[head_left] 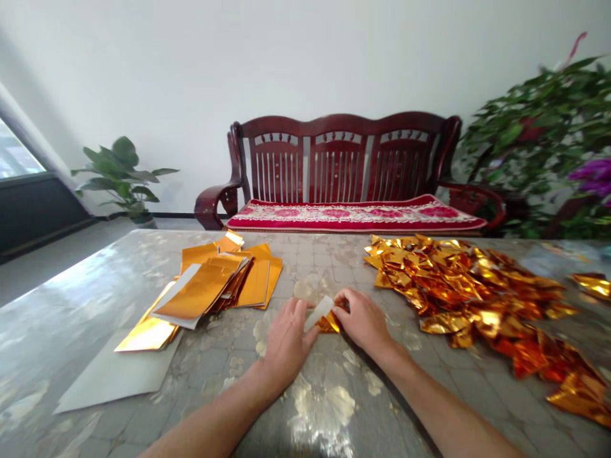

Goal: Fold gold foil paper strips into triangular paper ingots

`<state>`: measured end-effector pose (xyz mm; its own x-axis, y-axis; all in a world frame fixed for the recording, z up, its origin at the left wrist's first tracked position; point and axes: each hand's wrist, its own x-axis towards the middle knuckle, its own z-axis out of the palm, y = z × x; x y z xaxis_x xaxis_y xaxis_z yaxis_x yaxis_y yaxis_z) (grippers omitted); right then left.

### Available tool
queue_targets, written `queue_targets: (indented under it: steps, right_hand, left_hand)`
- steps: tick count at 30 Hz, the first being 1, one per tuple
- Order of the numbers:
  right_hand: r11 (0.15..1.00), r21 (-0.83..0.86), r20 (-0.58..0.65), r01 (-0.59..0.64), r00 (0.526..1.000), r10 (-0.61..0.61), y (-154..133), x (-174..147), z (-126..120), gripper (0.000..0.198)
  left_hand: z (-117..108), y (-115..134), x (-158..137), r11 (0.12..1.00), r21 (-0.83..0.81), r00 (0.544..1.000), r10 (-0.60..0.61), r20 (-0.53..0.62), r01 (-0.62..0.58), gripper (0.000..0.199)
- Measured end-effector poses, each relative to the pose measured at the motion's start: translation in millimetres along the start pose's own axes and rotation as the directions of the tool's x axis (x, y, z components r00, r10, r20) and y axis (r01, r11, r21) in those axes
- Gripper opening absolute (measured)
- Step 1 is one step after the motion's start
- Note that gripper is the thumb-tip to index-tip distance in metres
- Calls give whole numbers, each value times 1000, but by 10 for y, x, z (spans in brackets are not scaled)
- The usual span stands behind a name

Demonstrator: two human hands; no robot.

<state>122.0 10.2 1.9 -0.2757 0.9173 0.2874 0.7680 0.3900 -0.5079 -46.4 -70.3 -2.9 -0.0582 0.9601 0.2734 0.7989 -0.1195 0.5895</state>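
Between my two hands, low over the middle of the table, is a partly folded sheet of gold foil paper (pixel 321 312), its pale back showing as a slanting strip with gold below. My left hand (pixel 289 334) grips its left side, thumb toward me and fingers on the far side. On the right edge, my right hand (pixel 361 318) pinches the paper between thumb and fingers. Flat gold foil sheets (pixel 203 286) lie in a loose stack at the left. To the right spreads a large heap of folded gold foil pieces (pixel 453 273).
The table (pixel 224 407) has a patterned, shiny cover. A large pale sheet (pixel 119 375) lies under the stack's near side. Beyond the table stands a dark red wooden bench (pixel 334 165) with a red and white cushion (pixel 353 215). Potted plants (pixel 124 172) flank it.
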Motion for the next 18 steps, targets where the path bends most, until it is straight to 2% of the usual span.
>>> queue_targets:
  steps: [3,5,7,9,11,13,18]
  right_hand:
    - [989,150,-15,9,1000,-6,-3,-5,30,13]
    - [972,229,-51,51,998,-40,-22,-17,48,17]
    - [955,273,-98,116,991,-92,-52,-35,53,17]
    - [938,285,-149,198,976,-161,-83,-55,42,16]
    - [920,270,-195,283,952,-236,-111,-72,18,13]
    - [904,243,-234,353,925,-298,-137,-85,-11,10]
    - [885,206,-293,418,889,-352,-198,-102,-71,14]
  left_hand:
    - [27,-20,41,971,-206,992,-127,-5,123,55]
    - [37,-47,92,914,-354,978,-209,9,199,63]
    - [32,-83,153,844,-485,969,-246,34,231,60]
    - [2,-111,208,786,-575,970,-231,69,228,45]
    - [-53,-113,244,780,-589,975,-207,77,212,28]
    - [-122,-84,255,820,-545,982,-188,33,175,18]
    - [-216,30,219,878,-468,989,-137,-47,99,15]
